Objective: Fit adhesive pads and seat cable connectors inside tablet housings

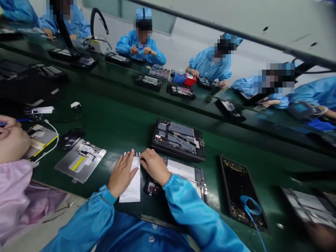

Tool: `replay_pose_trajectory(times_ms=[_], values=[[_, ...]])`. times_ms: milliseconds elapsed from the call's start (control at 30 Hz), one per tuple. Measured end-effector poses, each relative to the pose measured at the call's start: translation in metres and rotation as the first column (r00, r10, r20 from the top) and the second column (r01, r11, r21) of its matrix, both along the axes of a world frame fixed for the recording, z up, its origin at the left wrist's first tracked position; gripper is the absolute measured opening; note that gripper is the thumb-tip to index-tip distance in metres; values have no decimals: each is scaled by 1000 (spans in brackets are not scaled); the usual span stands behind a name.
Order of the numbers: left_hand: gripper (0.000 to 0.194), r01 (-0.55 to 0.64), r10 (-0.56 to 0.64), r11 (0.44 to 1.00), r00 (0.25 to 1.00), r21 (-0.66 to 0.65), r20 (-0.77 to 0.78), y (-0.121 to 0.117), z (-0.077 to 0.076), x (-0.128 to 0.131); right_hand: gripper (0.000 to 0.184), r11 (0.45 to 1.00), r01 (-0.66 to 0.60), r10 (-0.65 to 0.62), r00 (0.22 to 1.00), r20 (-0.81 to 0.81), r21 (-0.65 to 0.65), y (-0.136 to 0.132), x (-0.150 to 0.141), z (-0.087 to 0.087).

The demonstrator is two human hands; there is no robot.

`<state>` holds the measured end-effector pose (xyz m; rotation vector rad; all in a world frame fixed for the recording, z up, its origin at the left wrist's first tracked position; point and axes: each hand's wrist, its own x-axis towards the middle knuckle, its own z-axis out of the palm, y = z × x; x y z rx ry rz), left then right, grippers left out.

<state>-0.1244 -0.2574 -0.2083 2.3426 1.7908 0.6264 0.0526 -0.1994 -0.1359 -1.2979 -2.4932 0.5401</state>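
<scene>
My left hand (123, 176) lies flat with its fingers stretched over a narrow white paper sheet (133, 191), pressing it to the green table. Small black stickers (137, 154) show at the sheet's top end. At the upper right edge of that sheet, beside the stickers, my right hand (155, 166) has its fingers curled together in a pinch; whatever is between the fingertips is hidden. Under and beyond my right wrist lies an opened flat electronic device (181, 167) with a silvery panel, partly covered by my sleeve. A small black part (151, 188) sits beside it.
A black tray of device parts (178, 140) stands ahead. To the right is a black tray with gold-coloured bits (233, 185) and a blue wrist strap (250, 205). On the left are a metal panel (81, 161), a black mouse (69, 139) and a neighbour's hands (14, 140). Co-workers sit opposite.
</scene>
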Motion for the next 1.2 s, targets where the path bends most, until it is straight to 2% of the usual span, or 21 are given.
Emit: replay_pose_trajectory(times_ms=[100, 233, 300, 367, 433, 500, 567, 633, 700, 767, 867, 1000, 1100, 1200], values=[[73, -9, 9, 1000, 1000, -3, -5, -3, 1, 1, 6, 1000, 2, 0, 999, 42, -24, 18, -15, -13], [73, 0, 0, 1000, 1000, -1, -10, -3, 8, 2, 9, 999, 16, -14, 999, 47, -47, 23, -24, -23], [73, 11, -11, 1000, 1000, -9, -11, -2, 10, 2, 11, 998, 27, -25, 999, 29, -62, 25, -27, -21], [73, 20, -20, 1000, 1000, -19, -11, 1, 10, 1, 11, 996, 34, -34, 999, 1, -82, 27, -23, -12], [73, 32, -32, 999, 999, -25, -7, 5, 9, -1, 11, 994, 55, -64, 993, -94, -94, 24, -6, 5], [71, 56, -56, 998, 998, -13, 12, 8, 12, -2, 14, 992, 95, -117, 947, -298, -87, 11, 24, 26], [64, 62, -64, 997, 997, 42, 40, 6, 21, -1, 15, 985, 151, -170, 853, -493, -78, -14, 60, 43], [52, 51, -61, 991, 995, 120, 83, -3, 36, 4, 13, 973, 215, -224, 817, -532, -80, -50, 93, 48], [38, 73, -97, 984, 985, 164, 146, -19, 53, 14, 9, 956, 284, -286, 841, -459, -75, -89, 116, 38], [24, 170, -203, 972, 956, 161, 213, -37, 64, 31, 9, 940, 339, -333, 872, -359, -48, -123, 128, 20], [14, 322, -343, 939, 899, 118, 272, -56, 64, 62, 14, 920, 391, -375, 895, -241, 21, -156, 128, -5], [13, 368, -367, 929, 886, 52, 284, -54, 44, 90, 17, 912, 399, -373, 904, -209, 100, -165, 114, -16], [10, 365, -353, 931, 880, 21, 318, -46, 32, 95, 18, 920, 376, -350, 915, -201, 109, -159, 107, -20], [8, 369, -349, 929, 873, 7, 342, -41, 29, 94, 15, 926, 363, -345, 925, -160, 105, -155, 106, -27]])
